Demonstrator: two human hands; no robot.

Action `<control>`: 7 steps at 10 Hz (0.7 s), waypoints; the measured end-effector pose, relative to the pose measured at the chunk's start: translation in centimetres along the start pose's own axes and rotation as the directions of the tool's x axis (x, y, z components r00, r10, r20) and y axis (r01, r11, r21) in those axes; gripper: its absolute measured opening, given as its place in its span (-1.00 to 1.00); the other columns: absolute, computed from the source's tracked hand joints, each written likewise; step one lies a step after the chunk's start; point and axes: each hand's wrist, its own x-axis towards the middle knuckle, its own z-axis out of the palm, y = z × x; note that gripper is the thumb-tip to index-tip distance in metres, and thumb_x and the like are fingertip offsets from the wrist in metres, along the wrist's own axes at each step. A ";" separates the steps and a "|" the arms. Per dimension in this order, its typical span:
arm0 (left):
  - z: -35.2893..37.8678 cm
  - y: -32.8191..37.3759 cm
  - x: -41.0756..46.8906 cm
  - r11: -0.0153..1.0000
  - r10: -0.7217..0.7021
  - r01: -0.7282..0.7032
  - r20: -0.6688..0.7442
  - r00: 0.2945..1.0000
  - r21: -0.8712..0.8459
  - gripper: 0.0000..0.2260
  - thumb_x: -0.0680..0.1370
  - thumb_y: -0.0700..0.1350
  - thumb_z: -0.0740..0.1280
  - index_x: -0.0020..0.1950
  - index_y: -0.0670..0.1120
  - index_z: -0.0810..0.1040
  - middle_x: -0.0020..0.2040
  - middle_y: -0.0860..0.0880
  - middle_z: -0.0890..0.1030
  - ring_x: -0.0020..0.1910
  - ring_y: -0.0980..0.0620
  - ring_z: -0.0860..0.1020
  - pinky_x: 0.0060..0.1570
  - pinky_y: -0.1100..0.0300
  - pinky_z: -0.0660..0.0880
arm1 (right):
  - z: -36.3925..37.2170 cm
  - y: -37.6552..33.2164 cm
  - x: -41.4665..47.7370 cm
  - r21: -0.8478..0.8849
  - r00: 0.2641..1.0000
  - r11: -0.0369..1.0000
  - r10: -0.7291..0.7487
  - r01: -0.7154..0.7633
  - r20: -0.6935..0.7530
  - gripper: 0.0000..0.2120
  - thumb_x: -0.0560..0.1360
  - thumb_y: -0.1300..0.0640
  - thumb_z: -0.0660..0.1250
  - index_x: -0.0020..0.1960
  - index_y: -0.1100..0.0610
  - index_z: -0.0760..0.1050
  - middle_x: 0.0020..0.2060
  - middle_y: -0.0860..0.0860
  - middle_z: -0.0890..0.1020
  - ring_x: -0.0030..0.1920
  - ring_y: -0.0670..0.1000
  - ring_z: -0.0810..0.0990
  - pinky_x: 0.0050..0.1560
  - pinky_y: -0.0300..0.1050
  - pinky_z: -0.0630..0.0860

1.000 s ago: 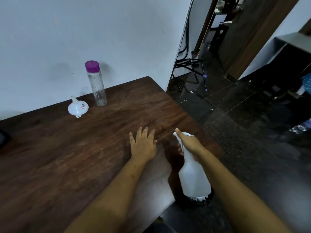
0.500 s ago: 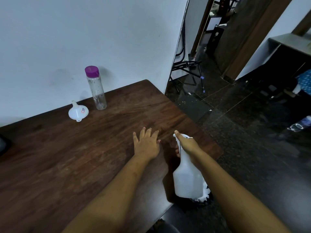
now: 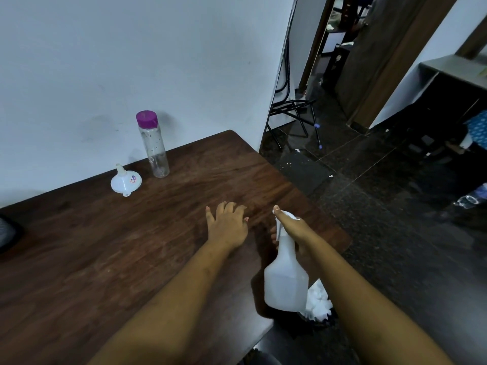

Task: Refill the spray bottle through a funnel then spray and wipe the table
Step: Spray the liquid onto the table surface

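My right hand (image 3: 293,229) grips the neck and trigger of a white spray bottle (image 3: 286,283), held tilted above the near right part of the dark wooden table (image 3: 105,254). My left hand (image 3: 228,225) rests flat on the table just left of the bottle, fingers spread. A white funnel (image 3: 126,180) lies upside down by the wall at the back. Next to it stands a clear bottle with a purple cap (image 3: 152,144), upright. Something white and crumpled (image 3: 319,302) shows below the spray bottle, past the table's edge.
The table's right edge (image 3: 303,196) drops to a dark tiled floor. A black metal stand (image 3: 292,111) sits by the wall corner beyond it. A dark object (image 3: 8,234) lies at the table's far left. A doorway and a grey shelf are at the right.
The spray bottle has swung left and its base has come over the table's near edge. My left hand stays flat on the table. The view shifted slightly.
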 end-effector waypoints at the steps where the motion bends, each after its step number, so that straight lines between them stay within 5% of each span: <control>1: 0.2 -0.5 -0.1 1.000 0.001 -0.001 0.004 1.000 0.010 -0.61 0.62 0.02 0.08 0.45 0.03 0.25 0.49 -0.03 0.22 0.51 -0.07 0.03 0.41 -0.26 -0.18 | 0.2 0.2 -0.3 0.036 0.999 0.999 -0.037 0.036 0.020 -0.65 0.57 -0.18 0.16 0.05 0.07 0.52 -0.26 0.13 0.61 -0.27 0.04 0.62 -0.33 -0.17 0.55; 2: 0.2 -0.8 -0.2 1.000 -0.002 0.002 0.013 1.000 0.003 -0.62 0.62 0.02 0.08 0.44 0.02 0.27 0.48 -0.04 0.23 0.51 -0.08 0.03 0.41 -0.25 -0.19 | 0.6 0.0 -0.2 -0.001 0.999 0.999 -0.033 0.033 -0.032 -0.63 0.58 -0.17 0.16 0.10 0.09 0.54 -0.17 0.13 0.61 -0.18 0.07 0.60 -0.15 -0.07 0.58; 3: 0.1 -1.2 -0.2 1.000 -0.006 0.006 0.031 1.000 -0.003 -0.62 0.62 0.02 0.08 0.43 0.02 0.28 0.48 -0.04 0.23 0.51 -0.08 0.03 0.41 -0.26 -0.18 | 0.7 0.0 -0.2 -0.075 0.999 0.997 -0.028 0.026 -0.019 -0.62 0.59 -0.15 0.15 0.17 0.10 0.52 0.08 0.19 0.61 -0.01 0.11 0.62 -0.23 -0.12 0.56; 6: 0.2 -1.3 0.0 1.000 -0.001 0.002 0.038 0.999 -0.015 -0.63 0.62 0.02 0.08 0.42 0.03 0.29 0.47 -0.04 0.24 0.50 -0.09 0.05 0.41 -0.26 -0.17 | -0.7 0.4 -0.7 -0.025 0.995 0.999 -0.030 0.032 0.093 -0.72 0.58 -0.19 0.15 0.02 -0.02 0.49 -0.25 0.10 0.65 -0.13 0.06 0.62 0.01 0.00 0.58; 7: 0.1 -1.5 0.0 1.000 -0.002 0.003 0.039 0.999 -0.022 -0.63 0.62 0.02 0.08 0.42 0.03 0.29 0.47 -0.04 0.24 0.50 -0.09 0.05 0.41 -0.26 -0.17 | -0.5 0.3 -0.4 0.009 0.996 0.998 -0.066 0.066 0.051 -0.72 0.59 -0.15 0.15 0.06 0.01 0.51 -0.33 0.08 0.63 -0.16 0.02 0.61 -0.10 -0.10 0.56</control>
